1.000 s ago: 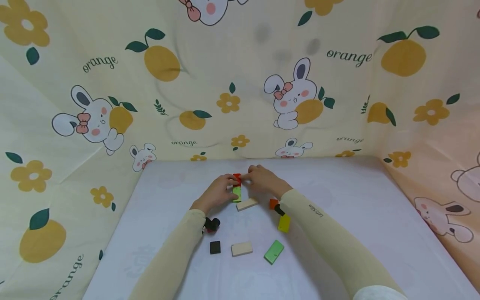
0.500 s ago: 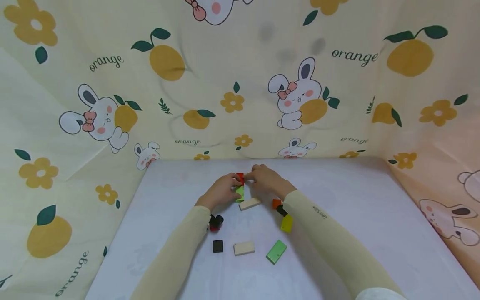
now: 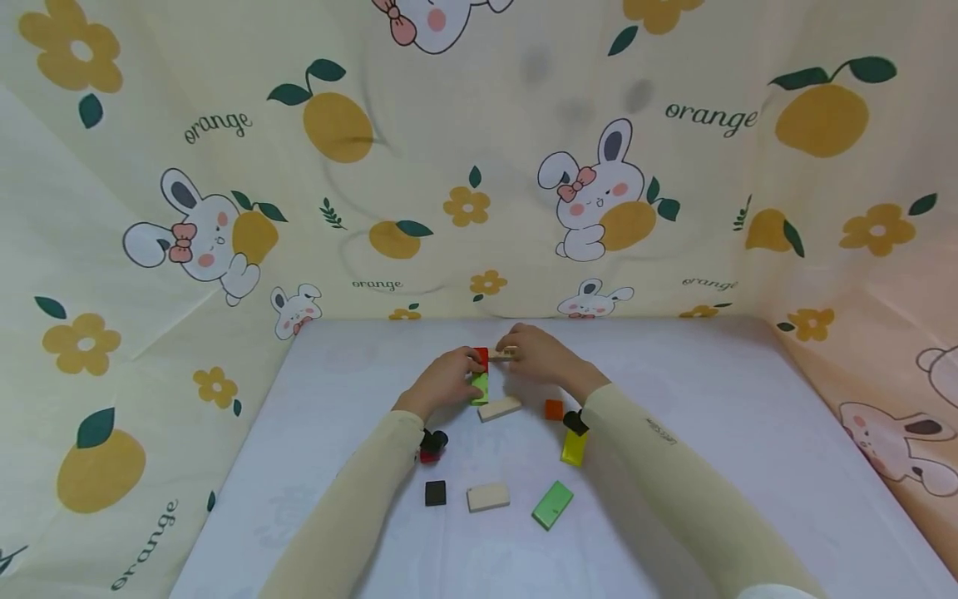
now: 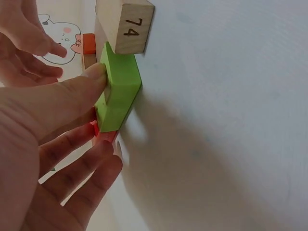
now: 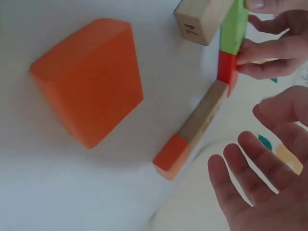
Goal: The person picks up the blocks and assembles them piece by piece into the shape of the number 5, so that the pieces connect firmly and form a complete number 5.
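Note:
My left hand (image 3: 441,381) lies along a light green block (image 4: 120,91) and the red block (image 5: 227,66) beyond it, lined up end to end. Its thumb presses the green block's near end, and fingertips rest at the red one. From the red block's far end a wooden block (image 5: 204,109) runs off to the right at an angle, with a small orange block (image 5: 172,155) at its other end. My right hand (image 5: 264,178) hovers beside these two with fingers spread, holding nothing. A wooden block marked 74 (image 4: 132,26) lies at the green block's near end.
Nearer on the table are an orange block (image 3: 554,409), a yellow block (image 3: 574,448), a bright green block (image 3: 552,505), a wooden block (image 3: 488,497), a black block (image 3: 435,492) and a red block (image 3: 430,457) partly behind the left wrist. A patterned cloth (image 3: 419,191) hangs behind.
My right hand has drawn back to the right from the red block's side, uncovering the wooden block there. My left hand keeps its place on the green and red blocks.

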`<state>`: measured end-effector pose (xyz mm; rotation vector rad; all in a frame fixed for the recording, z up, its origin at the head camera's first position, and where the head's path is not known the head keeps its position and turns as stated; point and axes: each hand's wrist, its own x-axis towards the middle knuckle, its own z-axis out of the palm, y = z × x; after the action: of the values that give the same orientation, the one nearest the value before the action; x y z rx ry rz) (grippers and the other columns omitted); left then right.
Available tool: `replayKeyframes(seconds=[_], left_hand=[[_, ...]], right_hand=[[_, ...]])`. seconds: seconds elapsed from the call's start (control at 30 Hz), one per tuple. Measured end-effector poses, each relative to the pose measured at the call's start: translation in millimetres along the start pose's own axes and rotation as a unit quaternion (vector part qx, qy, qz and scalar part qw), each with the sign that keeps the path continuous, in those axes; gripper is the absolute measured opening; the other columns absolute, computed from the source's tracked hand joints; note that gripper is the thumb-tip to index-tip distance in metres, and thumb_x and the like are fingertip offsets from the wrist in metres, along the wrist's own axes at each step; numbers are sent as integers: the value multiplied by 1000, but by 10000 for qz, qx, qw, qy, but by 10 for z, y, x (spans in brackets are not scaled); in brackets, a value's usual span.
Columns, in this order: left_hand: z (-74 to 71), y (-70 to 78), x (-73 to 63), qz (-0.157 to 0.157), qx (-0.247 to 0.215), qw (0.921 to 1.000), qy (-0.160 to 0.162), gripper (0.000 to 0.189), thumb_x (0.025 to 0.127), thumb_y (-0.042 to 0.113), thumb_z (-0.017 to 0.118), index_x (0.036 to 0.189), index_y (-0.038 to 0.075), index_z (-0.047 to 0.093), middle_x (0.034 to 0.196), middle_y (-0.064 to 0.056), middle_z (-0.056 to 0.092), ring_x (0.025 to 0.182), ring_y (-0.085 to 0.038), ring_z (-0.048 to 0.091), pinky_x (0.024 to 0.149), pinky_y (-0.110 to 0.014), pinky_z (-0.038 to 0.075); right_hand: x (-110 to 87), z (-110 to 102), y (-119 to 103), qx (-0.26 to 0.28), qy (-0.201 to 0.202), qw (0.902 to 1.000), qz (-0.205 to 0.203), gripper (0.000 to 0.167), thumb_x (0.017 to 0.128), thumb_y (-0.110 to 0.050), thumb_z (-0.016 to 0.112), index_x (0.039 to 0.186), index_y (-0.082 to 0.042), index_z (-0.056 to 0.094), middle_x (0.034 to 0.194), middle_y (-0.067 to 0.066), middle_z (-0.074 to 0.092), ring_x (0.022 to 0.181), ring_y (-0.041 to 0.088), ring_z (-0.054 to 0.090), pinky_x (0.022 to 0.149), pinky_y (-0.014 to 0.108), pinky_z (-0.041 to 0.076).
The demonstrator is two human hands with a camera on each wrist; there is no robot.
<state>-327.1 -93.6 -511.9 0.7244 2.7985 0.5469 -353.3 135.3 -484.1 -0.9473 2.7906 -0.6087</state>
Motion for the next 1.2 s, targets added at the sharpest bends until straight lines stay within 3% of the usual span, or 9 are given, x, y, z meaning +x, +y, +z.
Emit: replayKeyframes(seconds=[0.43,0.6,0.83,1.2], left_hand=[[14,42,-7,-430,-214,9988,58,48,93,24,90,136,8,77,147,-10,62,137,-30,57,119,-46,43],[12,54,-8,-370,-139,9992,89,47,92,22,90,135,7,77,145,-10,63,135,-29,58,119,-45,44],[49,36,20,-280,-150,9995,56,45,93,21,90,134,6,77,147,-11,62,137,-30,57,119,-44,43],[32,28,0,-159,-137,9997,152,45,93,20,89,134,5,77,147,-11,63,138,-30,57,119,-42,42]], right_hand=[[-270,23,-150,675,-412,9967,172,37,97,-8,79,133,-8,75,134,11,67,124,34,61,111,51,50],[-308,140,-160,924,-502,9940,294,36,94,-8,83,130,-11,76,132,5,68,120,30,61,108,50,51],[-348,329,-142,834,-511,9952,99,30,94,-6,84,123,-12,79,119,0,70,109,22,63,103,43,53],[-348,368,-216,545,-512,9970,-178,29,92,0,84,119,-11,80,111,0,72,97,17,60,98,38,54]])
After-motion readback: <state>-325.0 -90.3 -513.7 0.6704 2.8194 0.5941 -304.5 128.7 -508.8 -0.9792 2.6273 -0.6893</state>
